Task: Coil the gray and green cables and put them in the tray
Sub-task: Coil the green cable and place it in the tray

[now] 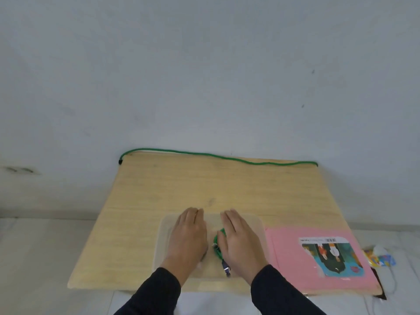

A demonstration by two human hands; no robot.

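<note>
A clear plastic tray [258,221] sits on the wooden table [204,183] near its front edge. A coiled green cable [218,245] lies inside the tray, its dark plug [226,268] pointing toward me. My right hand [241,243] lies flat, palm down, over the right part of that coil, fingers straight. My left hand [188,237] rests flat, palm down, in the tray's left half, just left of the coil. Whatever lies under my left palm is hidden, and I see no gray cable.
A long green cord [218,156] runs along the table's far edge by the wall. A pink folder with a picture label [318,258] lies right of the tray. Small colourful items [379,258] sit beyond the table's right edge. Pale floor surrounds the table.
</note>
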